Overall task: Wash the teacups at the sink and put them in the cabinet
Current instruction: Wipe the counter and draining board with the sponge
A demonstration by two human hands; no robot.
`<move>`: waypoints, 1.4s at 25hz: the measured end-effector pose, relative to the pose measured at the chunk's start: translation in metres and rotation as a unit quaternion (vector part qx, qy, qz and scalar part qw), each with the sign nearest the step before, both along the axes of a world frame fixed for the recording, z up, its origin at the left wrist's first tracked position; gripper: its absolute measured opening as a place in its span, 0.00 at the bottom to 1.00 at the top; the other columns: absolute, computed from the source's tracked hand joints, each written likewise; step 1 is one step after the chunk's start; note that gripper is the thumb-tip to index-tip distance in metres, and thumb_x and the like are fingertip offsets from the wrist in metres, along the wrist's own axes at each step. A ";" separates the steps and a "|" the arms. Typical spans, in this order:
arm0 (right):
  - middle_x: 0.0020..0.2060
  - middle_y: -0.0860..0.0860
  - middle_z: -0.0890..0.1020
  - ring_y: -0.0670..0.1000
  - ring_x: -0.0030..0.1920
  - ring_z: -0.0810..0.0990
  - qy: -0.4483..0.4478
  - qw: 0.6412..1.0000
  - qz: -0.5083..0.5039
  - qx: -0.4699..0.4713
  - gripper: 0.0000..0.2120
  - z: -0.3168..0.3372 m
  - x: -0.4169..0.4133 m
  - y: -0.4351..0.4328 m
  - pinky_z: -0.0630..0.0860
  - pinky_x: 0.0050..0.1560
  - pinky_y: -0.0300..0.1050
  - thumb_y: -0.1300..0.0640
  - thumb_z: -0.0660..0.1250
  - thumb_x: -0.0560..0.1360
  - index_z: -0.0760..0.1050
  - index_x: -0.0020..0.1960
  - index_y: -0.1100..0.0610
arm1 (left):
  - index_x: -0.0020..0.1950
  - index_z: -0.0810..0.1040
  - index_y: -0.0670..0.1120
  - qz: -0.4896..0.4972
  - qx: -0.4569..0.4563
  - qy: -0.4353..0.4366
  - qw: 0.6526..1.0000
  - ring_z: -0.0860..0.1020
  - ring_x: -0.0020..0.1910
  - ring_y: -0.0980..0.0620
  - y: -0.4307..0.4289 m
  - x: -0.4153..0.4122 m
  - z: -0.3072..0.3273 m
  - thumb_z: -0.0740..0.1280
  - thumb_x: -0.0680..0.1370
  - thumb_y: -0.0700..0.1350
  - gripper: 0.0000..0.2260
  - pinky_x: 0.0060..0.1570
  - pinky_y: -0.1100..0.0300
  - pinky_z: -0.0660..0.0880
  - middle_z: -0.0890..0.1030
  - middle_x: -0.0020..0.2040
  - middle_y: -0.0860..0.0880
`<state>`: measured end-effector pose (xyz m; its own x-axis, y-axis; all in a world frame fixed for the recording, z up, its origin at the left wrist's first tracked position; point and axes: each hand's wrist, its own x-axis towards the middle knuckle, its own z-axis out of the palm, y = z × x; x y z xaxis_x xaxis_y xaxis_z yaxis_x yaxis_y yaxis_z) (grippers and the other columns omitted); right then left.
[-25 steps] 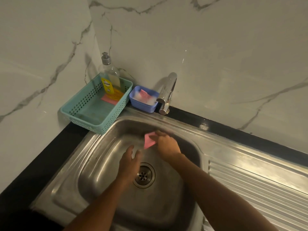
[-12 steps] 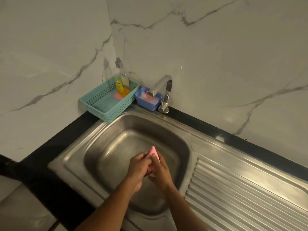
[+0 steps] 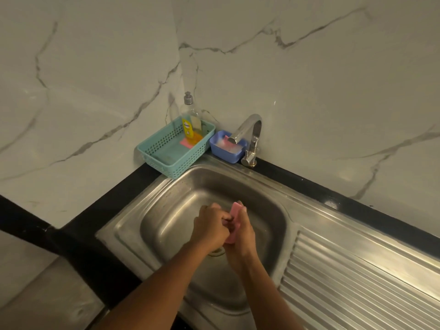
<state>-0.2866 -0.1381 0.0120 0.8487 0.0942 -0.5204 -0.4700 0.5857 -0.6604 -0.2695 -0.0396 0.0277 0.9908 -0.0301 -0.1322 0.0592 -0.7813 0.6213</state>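
Pale stone-look wall panels [image 3: 309, 91] with thin grey veins meet in a corner behind a glossy black tabletop [image 3: 107, 206]. Set into it is a brushed stainless-steel sink [image 3: 166, 222] with a rounded, softly streaked basin. A ribbed drainboard [image 3: 357, 282] runs off to the right of the basin.

In the corner sits a teal plastic basket [image 3: 166, 160], rectangular, its walls pierced with rows of small holes. A clear pump bottle [image 3: 190, 125] of yellow liquid stands at the back of it, with a flat pink scrap [image 3: 185, 142] lying at its foot. Just beside the basket is a small blue tub [image 3: 223, 153] holding something pink and frothy. The curved chrome faucet [image 3: 250, 129] arches over the tub's edge.

Both hands are low over the middle of the basin, pressed close together above the drain [image 3: 217, 251]. A pink sponge [image 3: 234, 211], slim and oblong, stands on edge between them. The right hand [image 3: 245, 234] holds it along the palm, with the fingers reaching up its far side. The left hand [image 3: 209, 227] has its fingers curled tight, knuckles up, gripping the sponge's near face. Whether a teacup is caught between the palms cannot be told, as the hands cover that spot.
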 end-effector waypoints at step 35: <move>0.25 0.52 0.67 0.49 0.26 0.64 -0.093 0.851 -0.092 -0.509 0.23 0.051 0.078 0.095 0.63 0.29 0.43 0.50 0.60 0.82 0.66 0.30 0.55 | 0.60 0.82 0.42 -0.080 -0.183 0.011 0.980 0.79 0.60 0.50 0.136 0.096 0.007 0.64 0.75 0.33 0.16 0.58 0.64 0.70 0.83 0.59 0.46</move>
<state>-0.2084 -0.0433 0.0633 0.8771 -0.4681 -0.1078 -0.2634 -0.2811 -0.9228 -0.1735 0.0961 0.0350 0.9668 -0.2336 -0.1039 -0.0296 -0.5059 0.8621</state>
